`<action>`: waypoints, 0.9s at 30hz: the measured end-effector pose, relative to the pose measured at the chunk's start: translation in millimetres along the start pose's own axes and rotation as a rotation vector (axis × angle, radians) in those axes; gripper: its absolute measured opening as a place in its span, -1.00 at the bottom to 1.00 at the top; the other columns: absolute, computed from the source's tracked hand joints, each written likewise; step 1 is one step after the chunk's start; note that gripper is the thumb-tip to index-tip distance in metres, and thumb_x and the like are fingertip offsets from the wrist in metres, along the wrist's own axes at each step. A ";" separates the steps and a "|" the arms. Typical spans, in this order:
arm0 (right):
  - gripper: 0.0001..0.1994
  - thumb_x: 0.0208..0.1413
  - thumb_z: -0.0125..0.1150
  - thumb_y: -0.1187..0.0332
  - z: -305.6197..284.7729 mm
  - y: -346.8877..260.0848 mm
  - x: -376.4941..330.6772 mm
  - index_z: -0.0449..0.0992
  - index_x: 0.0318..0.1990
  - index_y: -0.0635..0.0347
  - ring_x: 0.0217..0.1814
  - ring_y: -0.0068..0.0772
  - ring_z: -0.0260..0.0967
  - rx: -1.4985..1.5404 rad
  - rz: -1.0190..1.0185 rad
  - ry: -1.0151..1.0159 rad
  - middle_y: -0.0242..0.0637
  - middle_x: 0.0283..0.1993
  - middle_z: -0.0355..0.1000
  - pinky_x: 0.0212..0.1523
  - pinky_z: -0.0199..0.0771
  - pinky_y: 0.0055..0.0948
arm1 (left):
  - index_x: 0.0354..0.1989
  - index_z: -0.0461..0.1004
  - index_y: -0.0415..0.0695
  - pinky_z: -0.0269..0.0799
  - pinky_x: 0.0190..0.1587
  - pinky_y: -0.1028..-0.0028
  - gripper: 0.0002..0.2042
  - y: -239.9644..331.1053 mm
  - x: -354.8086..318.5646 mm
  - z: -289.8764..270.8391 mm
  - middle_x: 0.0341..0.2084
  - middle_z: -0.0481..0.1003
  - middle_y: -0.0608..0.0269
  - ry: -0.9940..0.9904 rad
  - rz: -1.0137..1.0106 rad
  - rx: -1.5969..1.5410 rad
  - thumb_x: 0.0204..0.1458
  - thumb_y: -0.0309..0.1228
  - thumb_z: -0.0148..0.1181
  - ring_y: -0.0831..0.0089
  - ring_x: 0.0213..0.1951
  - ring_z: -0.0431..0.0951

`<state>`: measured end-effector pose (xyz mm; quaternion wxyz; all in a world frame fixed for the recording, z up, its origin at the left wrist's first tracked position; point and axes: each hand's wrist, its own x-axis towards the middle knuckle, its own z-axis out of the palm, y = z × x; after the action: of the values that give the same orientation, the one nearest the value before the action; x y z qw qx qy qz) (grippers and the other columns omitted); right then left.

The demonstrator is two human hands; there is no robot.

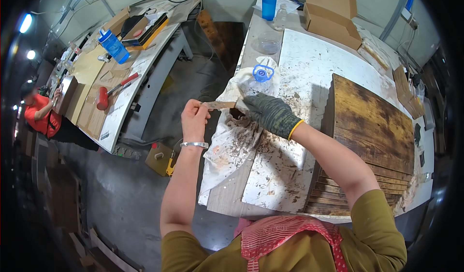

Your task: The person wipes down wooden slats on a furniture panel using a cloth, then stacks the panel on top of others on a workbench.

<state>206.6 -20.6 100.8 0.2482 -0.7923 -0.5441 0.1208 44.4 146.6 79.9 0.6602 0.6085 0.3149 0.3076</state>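
Observation:
My bare left hand (194, 120), a silver bangle at its wrist, pinches one end of a thin flat tan strip (221, 105). At the other end of the strip, my right hand (275, 115), in a dark green-grey knit glove, closes on a small pale flat piece (241, 106); whether this is part of the strip, I cannot tell. Under both hands, a stained white cloth (227, 151) hangs over the table's left edge. A dark brown clump lies on the cloth below the glove. Right of my forearm stands a stack of brown wood boards (372, 127) with scorched-looking grain.
Behind the cloth stand a clear jug with a blue handle (261, 74), a blue bottle (268, 2) and an open cardboard box (331, 13). Across the aisle, another table holds a red mallet (102, 99) and a blue bottle (114, 47). A person in red (41, 110) works there.

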 end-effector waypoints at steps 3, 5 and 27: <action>-0.59 0.19 -0.03 0.09 -6.7 3.9 -6.9 0.34 0.04 0.19 -0.15 -0.27 0.43 0.755 0.427 -0.219 -0.14 -0.11 0.42 -0.14 0.44 -0.37 | -0.48 0.30 -0.08 0.17 -0.58 0.70 -0.87 -7.5 -1.7 -4.3 -0.57 0.42 0.34 0.090 -0.019 -0.165 0.10 -0.47 0.06 0.70 -0.58 0.31; -0.60 0.18 0.00 0.12 11.5 12.0 -16.1 0.34 0.03 0.21 -0.14 -0.31 0.43 1.232 0.479 -0.176 -0.18 -0.10 0.42 -0.15 0.46 -0.37 | -0.48 0.30 -0.08 0.17 -0.57 0.70 -0.87 -14.5 -9.0 -1.7 -0.54 0.42 0.32 0.084 -0.085 -0.307 0.10 -0.46 0.06 0.69 -0.57 0.31; -0.63 0.16 0.05 0.28 35.4 0.7 -49.6 0.31 0.09 0.21 0.04 -0.36 0.34 2.059 0.444 -0.008 -0.24 0.05 0.35 0.08 0.38 -0.37 | -0.41 0.33 -0.08 0.26 -0.51 0.64 -0.90 -62.6 -65.9 42.3 -0.47 0.44 0.28 0.091 -0.284 -0.883 0.06 -0.52 0.14 0.61 -0.54 0.31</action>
<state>172.0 -57.2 66.5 0.7719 -0.2804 -0.0224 0.5701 39.0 64.4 22.9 0.8771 0.2061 0.2629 0.3451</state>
